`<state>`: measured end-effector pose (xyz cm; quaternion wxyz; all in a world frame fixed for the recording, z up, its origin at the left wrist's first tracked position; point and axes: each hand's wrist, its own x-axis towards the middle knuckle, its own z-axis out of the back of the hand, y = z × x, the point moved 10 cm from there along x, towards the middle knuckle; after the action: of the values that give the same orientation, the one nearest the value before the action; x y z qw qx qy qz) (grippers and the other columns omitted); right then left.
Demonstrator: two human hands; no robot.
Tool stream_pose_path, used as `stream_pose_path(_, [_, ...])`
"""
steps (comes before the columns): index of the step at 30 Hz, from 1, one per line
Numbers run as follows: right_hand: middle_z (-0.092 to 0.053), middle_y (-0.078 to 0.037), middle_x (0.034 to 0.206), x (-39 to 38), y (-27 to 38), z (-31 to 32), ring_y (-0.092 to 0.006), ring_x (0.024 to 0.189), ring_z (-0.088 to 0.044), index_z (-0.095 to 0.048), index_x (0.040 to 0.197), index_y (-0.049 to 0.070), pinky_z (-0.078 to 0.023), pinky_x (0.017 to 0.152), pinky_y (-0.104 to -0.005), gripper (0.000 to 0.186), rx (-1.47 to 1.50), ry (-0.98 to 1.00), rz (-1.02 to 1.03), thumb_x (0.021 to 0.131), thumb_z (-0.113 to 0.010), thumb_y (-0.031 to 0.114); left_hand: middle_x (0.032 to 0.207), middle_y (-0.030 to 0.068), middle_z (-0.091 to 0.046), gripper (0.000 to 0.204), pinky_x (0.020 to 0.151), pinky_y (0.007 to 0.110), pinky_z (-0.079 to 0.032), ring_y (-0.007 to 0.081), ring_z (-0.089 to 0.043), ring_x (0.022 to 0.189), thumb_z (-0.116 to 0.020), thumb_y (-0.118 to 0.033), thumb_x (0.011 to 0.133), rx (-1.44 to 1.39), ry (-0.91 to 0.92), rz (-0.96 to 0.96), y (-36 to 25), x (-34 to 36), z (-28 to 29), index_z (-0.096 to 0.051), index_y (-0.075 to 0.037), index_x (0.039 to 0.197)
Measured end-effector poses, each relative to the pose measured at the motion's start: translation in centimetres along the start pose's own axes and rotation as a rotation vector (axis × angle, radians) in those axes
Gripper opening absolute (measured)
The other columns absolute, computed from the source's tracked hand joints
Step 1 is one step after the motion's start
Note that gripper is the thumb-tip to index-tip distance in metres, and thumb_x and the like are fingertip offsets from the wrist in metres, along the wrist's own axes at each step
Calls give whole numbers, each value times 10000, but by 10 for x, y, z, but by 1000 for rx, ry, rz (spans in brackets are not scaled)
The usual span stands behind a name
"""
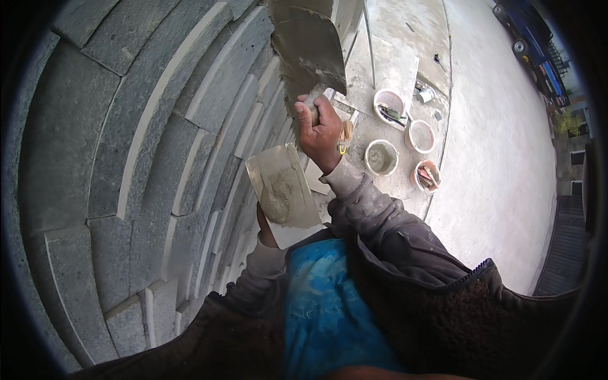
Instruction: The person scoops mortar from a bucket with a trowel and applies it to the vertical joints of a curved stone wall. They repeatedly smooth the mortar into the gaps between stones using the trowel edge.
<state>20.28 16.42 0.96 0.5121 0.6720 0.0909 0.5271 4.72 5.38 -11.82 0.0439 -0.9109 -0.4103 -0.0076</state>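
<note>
One trowel (316, 47), its broad blade smeared with grey paste, stood in the upper middle of the view, beside the layered stone wall (152, 120) on the left. It reached out past the right hand (322, 134), which was closed into a fist around the caked handle (313, 106), fingers curled over and thumb laid along it. Behind the blade lay a grey, paste-coloured surface; whether the metal touched it could not be told. Nearer the body, a flat pale board (304, 183) tilted toward the wall and carried a patch of the same paste (276, 192). The left hand (264, 227) supported it from the wall side, mostly hidden behind it, so how far its fingers were bent could not be seen. The step in hand appeared to be working paste with the blade while the board served as a handy supply; a next stroke would call for a steady wrist, an evenly set edge and the board kept level enough not to shed its load. Farther off, on the dusty ground, stood a bucket holding tools (387, 98) and others near it, with a dark blue vehicle (535, 38) beyond the pale paving (494, 158).
</note>
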Motion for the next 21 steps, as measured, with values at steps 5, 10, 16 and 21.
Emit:
stream_pose_path(5, [-688,-133,902,13,6,-32,-284,722,-654,-589,959,8,-508,640,-358,229,46,23,102,974,-713,200,1533,158,-477,727,1114,585,-441,362,-498,1381,-380,-617,1034,-102,36,-73,-2,-3,-3,-347,-144,1586])
stream_pose_path(10, [-692,-141,923,20,4,-27,-315,758,-669,-600,967,18,-521,669,-374,216,-37,-11,30,963,-724,195,1532,155,-477,743,1108,589,-443,369,-510,1367,-425,-619,1019,-38,37,-94,-7,-1,-1,-350,-143,1583])
stream_pose_path(16, [-663,-90,886,-6,-1,38,-192,715,-631,-636,1046,-10,-511,678,-303,213,-34,-91,-39,1027,-654,201,1486,162,-523,758,1071,583,-481,375,-572,1300,-490,-624,994,37,-61,-124,-16,0,18,-392,-124,1556])
stream_pose_path(21, [-637,-82,771,-50,6,102,-157,640,-616,-625,949,-4,-497,591,-285,431,665,681,-527,1053,-566,410,1442,162,-553,689,1018,537,-547,344,-623,1232,-487,-558,1028,90,18,-79,-20,28,-3,-396,-107,1541])
